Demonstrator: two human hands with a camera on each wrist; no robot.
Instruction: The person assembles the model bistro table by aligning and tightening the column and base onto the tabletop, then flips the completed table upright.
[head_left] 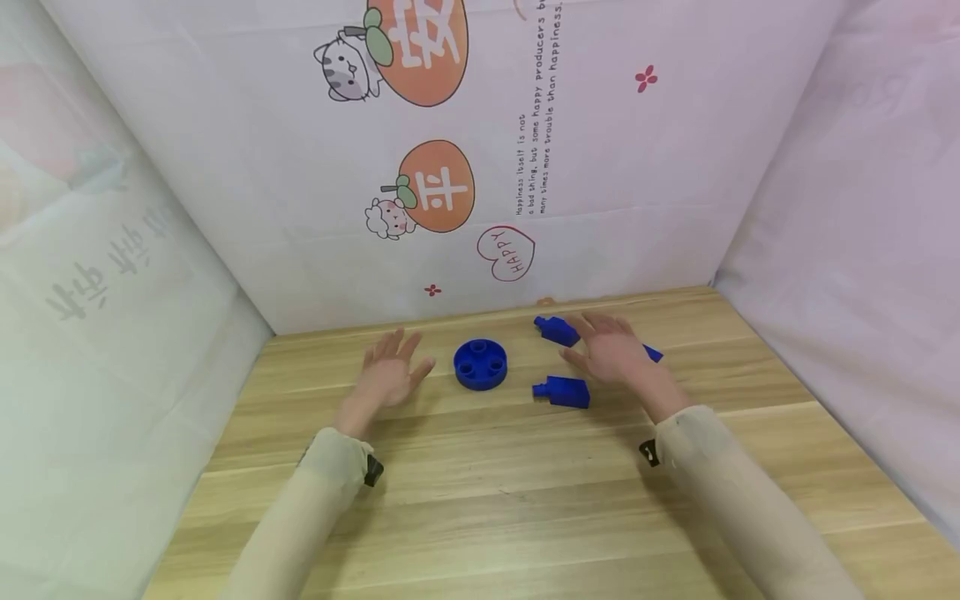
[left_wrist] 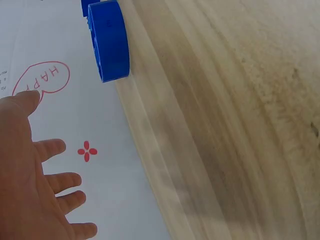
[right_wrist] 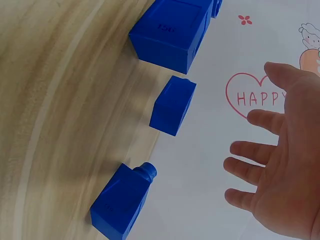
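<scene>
A round blue base (head_left: 481, 384) with three round sockets lies on the wooden table. To its left hovers my left hand (head_left: 386, 377), fingers spread, touching nothing; the left wrist view shows the base's side wall (left_wrist: 112, 45) beyond the thumb. My right hand (head_left: 611, 357) is held over three blue angular blocks, its fingers apart and holding nothing. One block (head_left: 568, 392) lies nearest, its narrow round neck pointing left. Another block (head_left: 557, 331) lies farther back, and a third block (head_left: 653, 353) is mostly hidden behind the hand. The right wrist view shows all three, one with a neck (right_wrist: 146, 172).
A white printed cloth (head_left: 337, 275) rises at the table's back edge. More white cloth hangs along the left side (head_left: 112, 333) and right side (head_left: 847, 250). The wooden tabletop (head_left: 480, 508) extends toward me between both sleeves.
</scene>
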